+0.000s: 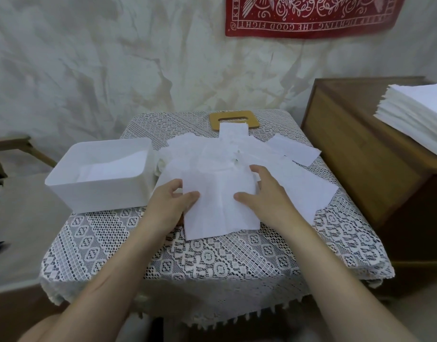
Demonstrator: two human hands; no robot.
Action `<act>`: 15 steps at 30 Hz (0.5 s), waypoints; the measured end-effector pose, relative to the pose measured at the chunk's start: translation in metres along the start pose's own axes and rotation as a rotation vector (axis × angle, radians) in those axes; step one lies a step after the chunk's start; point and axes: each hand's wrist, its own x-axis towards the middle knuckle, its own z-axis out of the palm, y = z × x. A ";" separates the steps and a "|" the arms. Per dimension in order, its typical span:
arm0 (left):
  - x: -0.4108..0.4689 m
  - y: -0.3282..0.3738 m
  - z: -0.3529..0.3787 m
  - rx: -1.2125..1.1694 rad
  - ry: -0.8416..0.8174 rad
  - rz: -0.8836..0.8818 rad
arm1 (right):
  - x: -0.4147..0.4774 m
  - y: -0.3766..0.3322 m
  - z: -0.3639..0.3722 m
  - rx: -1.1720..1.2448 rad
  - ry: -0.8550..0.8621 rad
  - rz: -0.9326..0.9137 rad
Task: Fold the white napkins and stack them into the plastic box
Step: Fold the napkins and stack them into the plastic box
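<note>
Folding top napkin (219, 211).
Left hand (171, 202) pinches its edge, right hand (264, 193) lies flat on it; loose sheets (298, 183) below may drag w/ it, skewing crease.

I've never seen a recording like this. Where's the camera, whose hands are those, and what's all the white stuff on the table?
No machine here: one camera worn on a person's head looks down at their two bare hands. The left hand pinches the left edge of a white napkin; the right hand rests on it, fingers spread. More loose napkins lie behind it on the lace-covered table. The plastic box at left already holds some napkins. A neat stack sits on the wooden cabinet at right.
</note>
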 end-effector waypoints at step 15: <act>0.001 -0.001 -0.005 0.164 0.054 0.049 | 0.006 0.010 -0.016 0.043 0.100 0.042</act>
